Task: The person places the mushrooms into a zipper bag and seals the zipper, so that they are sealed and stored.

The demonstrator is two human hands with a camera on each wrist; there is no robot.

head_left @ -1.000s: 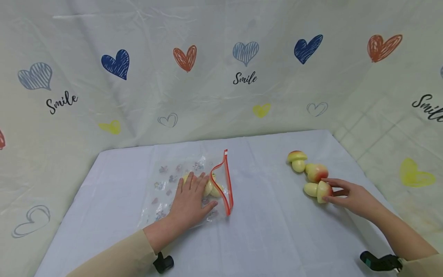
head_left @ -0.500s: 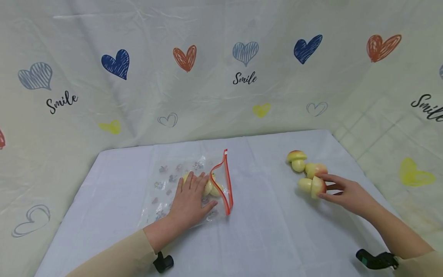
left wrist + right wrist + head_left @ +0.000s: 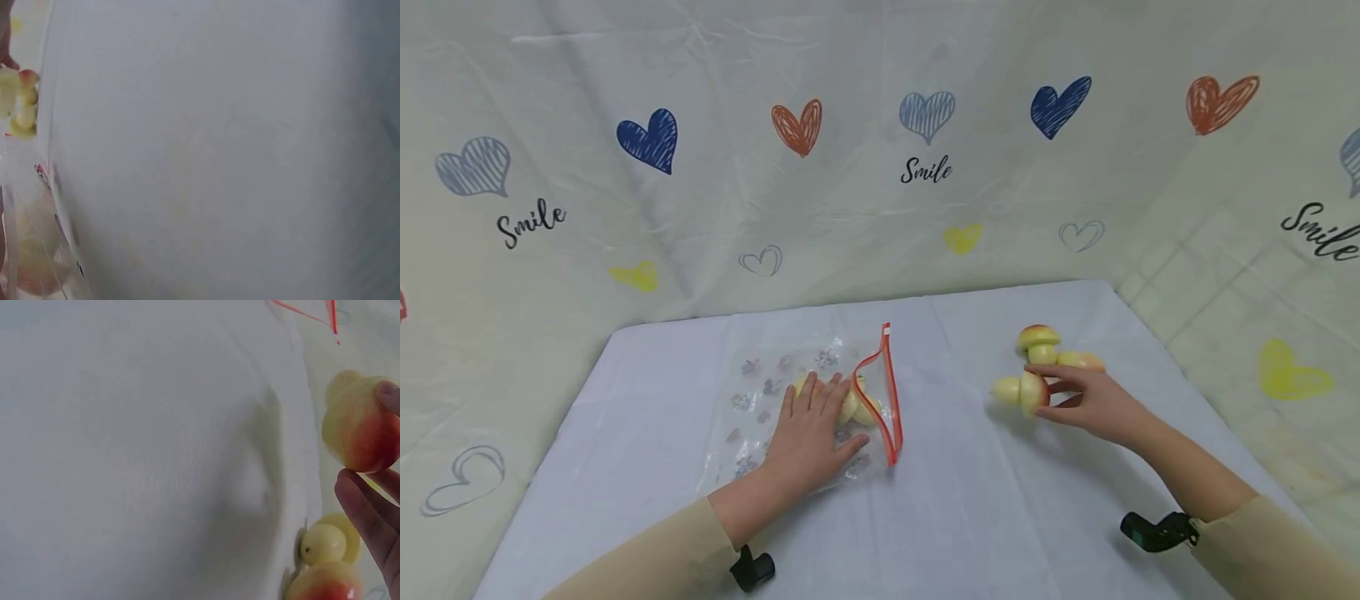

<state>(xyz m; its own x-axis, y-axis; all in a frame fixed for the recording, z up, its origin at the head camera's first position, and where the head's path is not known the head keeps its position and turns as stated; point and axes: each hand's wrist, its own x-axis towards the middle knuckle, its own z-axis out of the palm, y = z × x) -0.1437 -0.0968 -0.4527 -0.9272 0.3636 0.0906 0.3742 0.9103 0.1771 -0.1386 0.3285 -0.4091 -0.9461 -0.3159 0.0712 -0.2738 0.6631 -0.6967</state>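
Note:
My left hand [image 3: 805, 437] lies flat, fingers spread, on a clear zip bag [image 3: 756, 408] with printed flowers and a red zip edge [image 3: 892, 400]. Yellow mushroom shapes [image 3: 865, 408] show inside the bag, partly covered by that hand. My right hand [image 3: 1097, 404] pinches a yellow model mushroom [image 3: 1027, 393] by its red-tinged cap, the stem pointing left. In the right wrist view, fingers and thumb hold this mushroom [image 3: 357, 428] clear of the cloth. Behind the right hand lie two more mushrooms, one [image 3: 1038, 340] with its cap away and one [image 3: 1082, 360] partly hidden.
A white cloth [image 3: 955, 500] covers the table. Beyond its far edge hangs a pale curtain [image 3: 850, 200] printed with hearts and "Smile". Black wrist cameras sit at both sleeves, the right one [image 3: 1157, 532] close above the cloth.
My right hand has lifted the mushroom off the cloth and carried it left, away from the other two. The left hand has stayed on the bag.

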